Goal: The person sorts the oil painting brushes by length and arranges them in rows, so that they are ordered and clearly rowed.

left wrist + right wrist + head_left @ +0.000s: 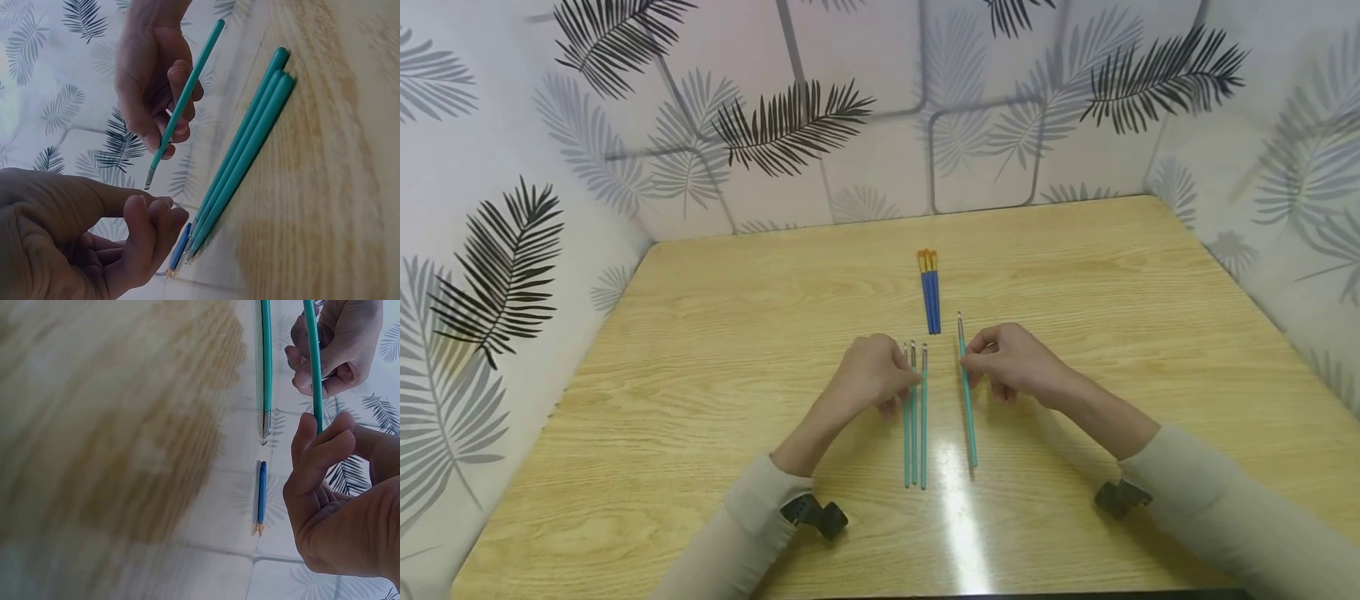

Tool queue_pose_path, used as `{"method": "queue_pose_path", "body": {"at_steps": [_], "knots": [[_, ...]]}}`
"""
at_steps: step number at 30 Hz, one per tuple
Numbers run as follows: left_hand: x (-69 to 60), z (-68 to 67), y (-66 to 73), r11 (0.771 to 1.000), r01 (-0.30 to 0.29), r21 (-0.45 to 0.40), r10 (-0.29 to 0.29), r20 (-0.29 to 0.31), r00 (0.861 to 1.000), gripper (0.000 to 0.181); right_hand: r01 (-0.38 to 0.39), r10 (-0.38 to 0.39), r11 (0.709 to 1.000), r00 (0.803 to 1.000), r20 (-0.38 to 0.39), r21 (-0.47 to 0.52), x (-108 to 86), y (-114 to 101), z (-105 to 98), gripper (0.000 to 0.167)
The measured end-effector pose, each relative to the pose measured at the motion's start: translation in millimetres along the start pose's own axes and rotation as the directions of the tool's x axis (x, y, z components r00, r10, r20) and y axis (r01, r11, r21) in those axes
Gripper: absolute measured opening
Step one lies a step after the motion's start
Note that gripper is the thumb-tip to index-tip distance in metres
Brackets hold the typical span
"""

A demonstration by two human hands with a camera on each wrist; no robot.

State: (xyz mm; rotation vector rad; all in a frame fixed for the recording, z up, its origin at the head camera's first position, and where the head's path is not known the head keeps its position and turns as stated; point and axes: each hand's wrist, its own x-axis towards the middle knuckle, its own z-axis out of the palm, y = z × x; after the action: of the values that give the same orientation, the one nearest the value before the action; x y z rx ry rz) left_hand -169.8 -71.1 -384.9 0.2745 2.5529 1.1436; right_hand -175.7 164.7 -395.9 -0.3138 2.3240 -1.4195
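Note:
My right hand [1017, 362] pinches a teal paintbrush [968, 421] between thumb and fingers, its bristle end pointing away from me. In the left wrist view that brush [190, 84] is raised off the table. Three more teal paintbrushes [923, 442] lie side by side on the table, left of it. Over their upper part hovers my left hand [872, 372], its fingers loosely bent. Nothing shows between its thumb and fingertips in the left wrist view, where the lying brushes [247, 147] sit beyond the fingers. The hand hides part of their handles in the head view.
Farther back, several blue paintbrushes [931, 300] lie together with their tan bristles toward the wall. The wood-grain table [715, 317] meets a leaf-patterned wall covering [865, 167] at the back and sides.

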Motion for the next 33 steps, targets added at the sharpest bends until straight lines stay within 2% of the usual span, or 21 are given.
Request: {"method": "queue_pose_path", "body": {"at_steps": [6,13,23,33], "knots": [[-1.4,-6.1,-3.5,1.000,-0.011,-0.022,0.011,-0.021,1.000,0.014,0.005,-0.006,1.000,1.000,0.013,0.017,0.5,0,1,0.029],[-4.8,-12.0,-12.1,0.999,-0.034,-0.031,0.033,-0.026,0.999,0.015,-0.022,0.021,0.999,0.999,0.028,0.046,1.7,1,4,0.029],[-8.1,-14.5,-22.9,0.999,-0.024,-0.035,0.023,-0.031,0.999,0.016,-0.058,0.054,0.996,0.997,0.054,0.062,4.2,1,9,0.026],[-7.1,-11.8,-26.2,0.997,0.008,-0.082,-0.008,0.000,1.000,0.017,-0.080,0.072,0.993,0.993,0.089,0.082,6.0,1,15,0.023]]}}
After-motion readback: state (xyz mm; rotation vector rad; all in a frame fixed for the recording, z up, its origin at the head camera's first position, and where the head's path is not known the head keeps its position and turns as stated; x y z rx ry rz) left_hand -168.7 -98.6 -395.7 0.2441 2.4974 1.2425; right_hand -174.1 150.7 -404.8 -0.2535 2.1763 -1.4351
